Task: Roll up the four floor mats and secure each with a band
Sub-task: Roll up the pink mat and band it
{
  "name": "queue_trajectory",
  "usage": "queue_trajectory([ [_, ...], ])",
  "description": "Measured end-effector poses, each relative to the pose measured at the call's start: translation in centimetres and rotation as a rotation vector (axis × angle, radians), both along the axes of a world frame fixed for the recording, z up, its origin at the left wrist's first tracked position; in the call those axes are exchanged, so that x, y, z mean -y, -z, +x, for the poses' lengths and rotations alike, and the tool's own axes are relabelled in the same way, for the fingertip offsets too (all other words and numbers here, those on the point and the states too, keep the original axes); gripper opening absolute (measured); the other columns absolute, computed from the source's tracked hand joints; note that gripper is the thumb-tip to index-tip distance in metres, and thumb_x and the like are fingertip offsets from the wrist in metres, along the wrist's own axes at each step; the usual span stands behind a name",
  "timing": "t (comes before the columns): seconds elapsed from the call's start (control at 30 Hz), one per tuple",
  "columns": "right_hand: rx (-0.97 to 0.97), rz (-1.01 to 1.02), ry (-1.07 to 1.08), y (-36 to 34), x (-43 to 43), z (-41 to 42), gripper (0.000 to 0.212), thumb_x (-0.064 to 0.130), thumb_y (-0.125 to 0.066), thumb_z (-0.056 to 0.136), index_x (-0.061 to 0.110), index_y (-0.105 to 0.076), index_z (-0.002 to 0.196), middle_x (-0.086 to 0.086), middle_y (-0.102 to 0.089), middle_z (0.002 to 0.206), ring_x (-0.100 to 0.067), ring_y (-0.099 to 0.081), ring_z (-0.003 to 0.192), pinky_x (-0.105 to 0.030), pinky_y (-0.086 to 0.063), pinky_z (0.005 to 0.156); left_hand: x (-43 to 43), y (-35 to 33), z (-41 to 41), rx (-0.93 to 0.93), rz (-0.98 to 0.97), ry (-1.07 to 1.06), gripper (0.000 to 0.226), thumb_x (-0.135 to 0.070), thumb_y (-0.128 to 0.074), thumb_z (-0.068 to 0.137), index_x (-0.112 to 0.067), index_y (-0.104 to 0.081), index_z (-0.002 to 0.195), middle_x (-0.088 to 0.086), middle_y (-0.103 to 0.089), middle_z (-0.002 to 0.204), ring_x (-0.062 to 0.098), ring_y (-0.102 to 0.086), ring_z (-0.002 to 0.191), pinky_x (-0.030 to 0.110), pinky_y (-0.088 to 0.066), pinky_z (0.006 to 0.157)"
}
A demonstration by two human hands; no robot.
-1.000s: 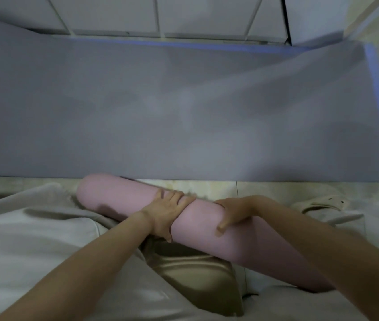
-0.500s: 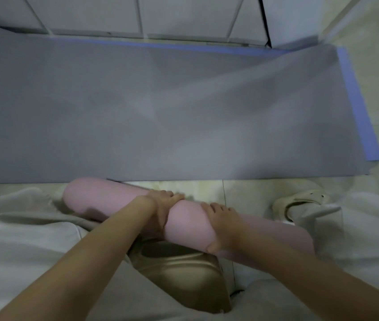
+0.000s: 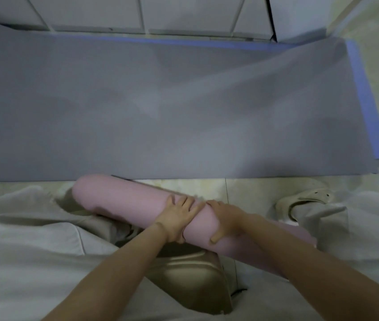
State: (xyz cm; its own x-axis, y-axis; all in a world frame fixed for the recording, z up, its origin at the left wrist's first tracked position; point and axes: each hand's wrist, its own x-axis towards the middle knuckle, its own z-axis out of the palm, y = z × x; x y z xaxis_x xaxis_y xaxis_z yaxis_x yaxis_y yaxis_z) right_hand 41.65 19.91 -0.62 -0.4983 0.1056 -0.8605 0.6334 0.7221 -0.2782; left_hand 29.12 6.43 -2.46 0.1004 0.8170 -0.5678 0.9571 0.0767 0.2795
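Head camera looks down on a rolled pink foam floor mat (image 3: 123, 200) lying slantwise across the person's lap, its left end near the edge of a flat grey floor mat (image 3: 160, 107) and its right end hidden behind the right forearm. The left hand (image 3: 177, 216) and right hand (image 3: 225, 218) sit side by side at the middle of the roll, almost touching, each with fingers curled over the top and thumb on the near side, gripping it. The grey mat is spread on the pale tiled floor (image 3: 207, 184), with a blue mat (image 3: 366, 105) showing from under its far and right edges. White panelled cabinet fronts (image 3: 184, 12) stand beyond it. Pale grey trouser legs (image 3: 22, 239) fill the lower corners, a beige perforated clog (image 3: 308, 198) is at the right, and a shiny tan cushioned seat (image 3: 195, 274) shows below the roll between the forearms.
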Motion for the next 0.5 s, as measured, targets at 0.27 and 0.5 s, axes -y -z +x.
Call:
queue_trajectory([
  [0.27, -0.123, 0.234, -0.122, 0.4, 1.7, 3.3, 0.120, 0.052, -0.076, 0.063, 0.016, -0.001, 0.150, -0.011, -0.027, 0.146, -0.030, -0.035, 0.130, -0.042, -0.031, 0.108, -2.3, 1.1, -0.5, 0.073, -0.118, 0.007, 0.106, -0.046, -0.076, 0.068, -0.021, -0.012, 0.148, 0.010, -0.028, 0.145, 0.028, -0.028, 0.133, 0.048, -0.028, 0.104],
  [0.5, -0.151, 0.231, -0.149, 0.2, 0.9, 2.4, 0.107, 0.050, -0.077, 0.062, 0.016, -0.018, 0.144, -0.009, -0.036, 0.139, -0.028, -0.043, 0.121, -0.040, -0.039, 0.099, -0.6, 0.2, 1.8, 0.017, -0.025, -0.049, 0.116, -0.043, -0.074, 0.072, -0.022, 0.010, 0.150, 0.013, -0.007, 0.154, 0.032, -0.006, 0.143, 0.065, -0.005, 0.111],
])
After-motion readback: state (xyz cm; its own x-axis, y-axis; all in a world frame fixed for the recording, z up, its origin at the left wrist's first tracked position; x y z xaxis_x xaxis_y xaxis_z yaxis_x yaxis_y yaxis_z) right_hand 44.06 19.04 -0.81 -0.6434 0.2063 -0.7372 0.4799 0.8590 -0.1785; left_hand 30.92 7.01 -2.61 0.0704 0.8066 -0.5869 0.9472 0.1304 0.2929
